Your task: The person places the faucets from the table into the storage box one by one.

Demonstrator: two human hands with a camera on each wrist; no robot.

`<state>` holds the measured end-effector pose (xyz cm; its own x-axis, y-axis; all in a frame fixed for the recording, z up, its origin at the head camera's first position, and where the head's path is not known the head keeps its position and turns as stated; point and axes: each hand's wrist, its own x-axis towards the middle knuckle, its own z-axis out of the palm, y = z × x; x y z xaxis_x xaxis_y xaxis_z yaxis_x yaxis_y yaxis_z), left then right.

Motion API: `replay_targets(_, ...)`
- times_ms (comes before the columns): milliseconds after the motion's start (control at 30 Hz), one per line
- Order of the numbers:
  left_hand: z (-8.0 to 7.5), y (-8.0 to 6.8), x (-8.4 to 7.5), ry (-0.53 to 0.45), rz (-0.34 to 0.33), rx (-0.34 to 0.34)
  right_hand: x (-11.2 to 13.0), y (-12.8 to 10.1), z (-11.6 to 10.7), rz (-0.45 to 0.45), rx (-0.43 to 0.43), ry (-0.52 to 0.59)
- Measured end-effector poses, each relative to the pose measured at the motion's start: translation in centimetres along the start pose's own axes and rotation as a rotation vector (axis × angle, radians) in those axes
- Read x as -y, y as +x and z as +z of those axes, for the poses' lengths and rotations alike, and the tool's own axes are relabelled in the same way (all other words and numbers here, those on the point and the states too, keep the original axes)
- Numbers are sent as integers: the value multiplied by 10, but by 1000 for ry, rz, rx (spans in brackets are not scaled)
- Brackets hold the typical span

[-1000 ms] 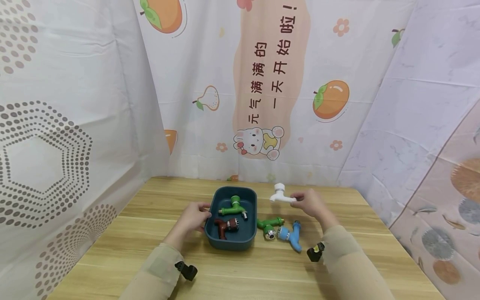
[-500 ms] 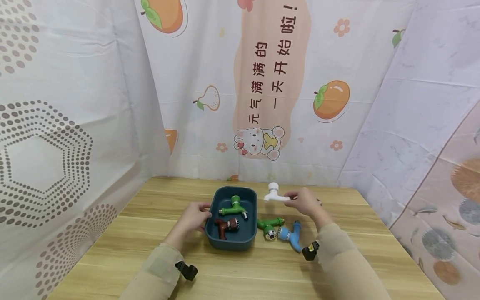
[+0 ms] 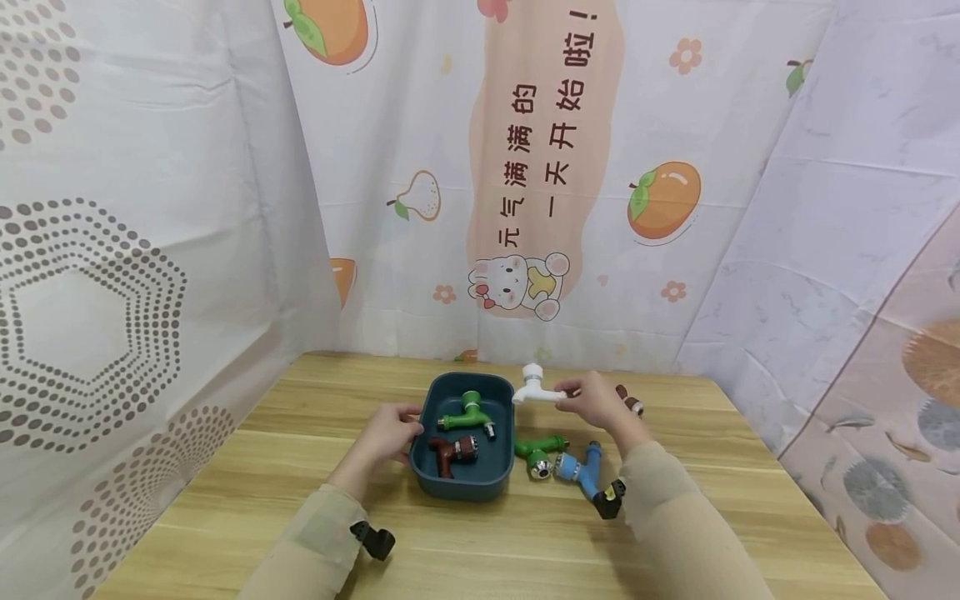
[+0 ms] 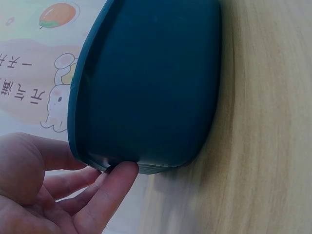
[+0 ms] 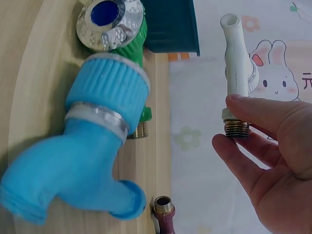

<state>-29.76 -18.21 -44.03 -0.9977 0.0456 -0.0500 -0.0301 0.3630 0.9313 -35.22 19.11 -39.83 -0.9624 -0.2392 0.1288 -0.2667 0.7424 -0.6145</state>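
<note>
The outstretched right hand (image 3: 595,400) pinches a white faucet (image 3: 534,390) aloft while the left hand (image 3: 386,433) holds the dark teal bin (image 3: 461,490).

Your head view was bright and even, with faint shadows on the table (image 3: 465,550); both your wrist views were dimmer. In your left one, the box (image 4: 156,87) looked murky.

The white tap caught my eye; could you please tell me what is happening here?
A person's right hand grips the white tap near its threaded end, raised beside the dark teal bin. The left hand touches the bin's side. A green tap and a brown tap lie inside; another green tap, a blue tap and another brown tap are on the table.
</note>
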Motion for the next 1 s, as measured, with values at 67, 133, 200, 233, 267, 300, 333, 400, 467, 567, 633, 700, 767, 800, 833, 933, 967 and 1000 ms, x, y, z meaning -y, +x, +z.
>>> replay_targets(67,0,0,-1,2,1,2,2,1,1,-2,-1,-5)
replay_targets(133,0,0,-1,5,2,4,5,1,2,-8,1,-5)
replay_targets(200,0,1,-1,7,3,6,6,2,3,-16,4,-5)
replay_targets(233,0,1,-1,7,3,7,7,2,4,-20,5,-5)
replay_targets(267,0,1,-1,6,3,7,8,2,4,-25,6,-10)
replay_targets(300,0,1,0,6,2,6,9,3,5,-29,8,-11)
replay_targets(333,0,1,0,4,0,6,10,3,6,-32,7,-13)
replay_targets(400,0,1,1,3,0,7,12,5,9,-38,6,-14)
replay_targets(467,0,1,1,3,-1,8,13,7,11,-42,7,-14)
replay_targets(567,0,0,0,2,1,9,15,9,14,-49,12,-8)
replay_targets(633,0,0,-1,3,2,7,17,10,16,-55,16,-9)
replay_targets(700,0,-1,-2,0,-1,4,20,10,17,-59,19,-10)
replay_targets(767,0,-1,-2,-2,-1,5,23,11,19,-64,21,-12)
replay_targets(800,0,-1,-2,-4,-3,5,25,11,20,-64,22,-13)
replay_targets(833,0,-1,-2,-6,-4,6,27,12,20,-64,23,-14)
replay_targets(933,0,-1,-2,-6,-4,4,34,13,22,-67,31,-17)
replay_targets(967,0,-1,-2,-5,-4,3,36,13,22,-69,35,-19)
replay_targets(1000,0,-1,-2,-5,-6,2,38,14,23,-69,38,-21)
